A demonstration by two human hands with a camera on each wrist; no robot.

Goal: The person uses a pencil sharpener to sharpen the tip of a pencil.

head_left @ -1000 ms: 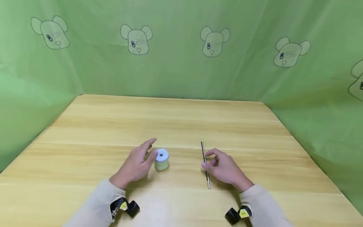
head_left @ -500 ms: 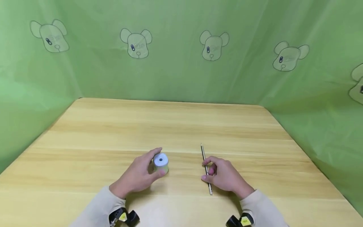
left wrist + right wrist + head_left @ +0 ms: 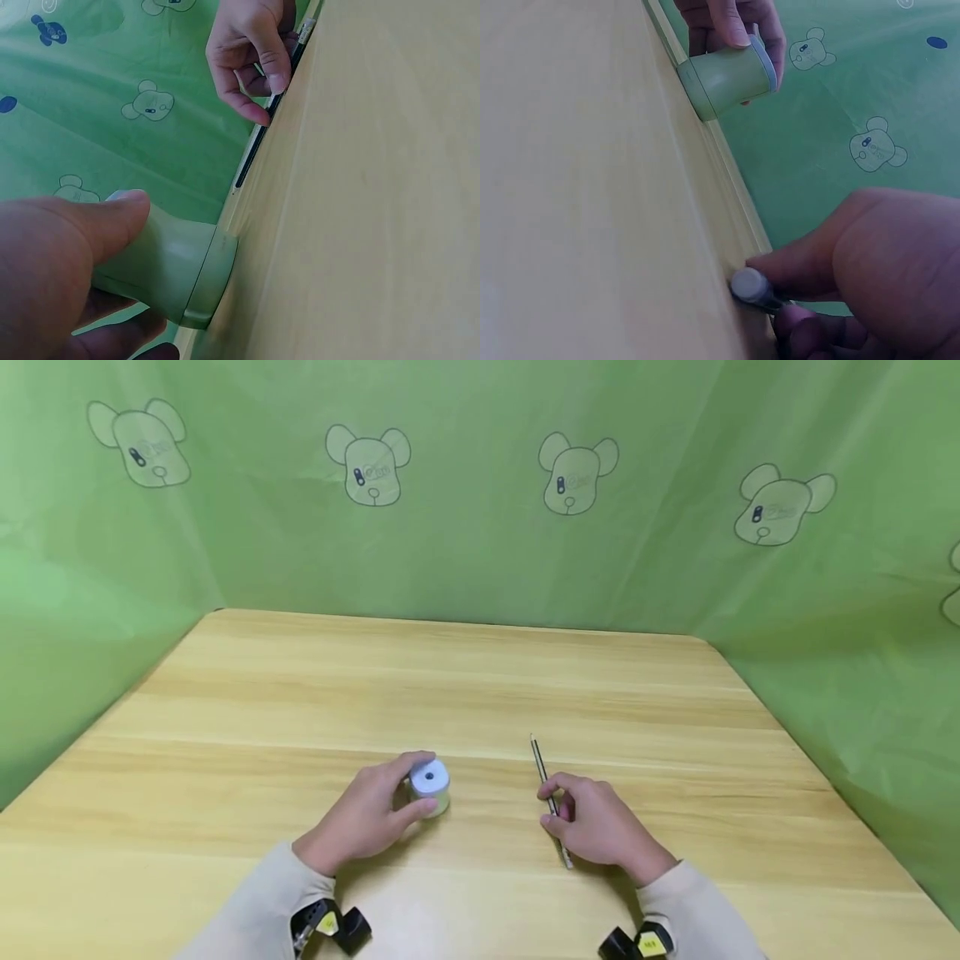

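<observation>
A pale green pencil sharpener (image 3: 432, 793) with a light blue top and a round hole in it stands upright on the wooden table. My left hand (image 3: 367, 814) grips it from the left, thumb on the near side and fingers at the far side. In the left wrist view the thumb presses the sharpener's body (image 3: 172, 259), whose base meets the tabletop. To the right, my right hand (image 3: 600, 822) pinches a dark striped pencil (image 3: 540, 760) between thumb and fingers. The pencil's tip points away from me; its eraser end (image 3: 750, 285) shows close over the table in the right wrist view.
The wooden table (image 3: 450, 693) stretches far beyond both hands. A green curtain (image 3: 465, 552) printed with bear heads closes off the back and sides. Each wrist carries a small black camera, such as the left one (image 3: 352, 931).
My left hand has come round the sharpener and taken hold of it. The right fingers have closed on the pencil, and its eraser end has swung a little to the right.
</observation>
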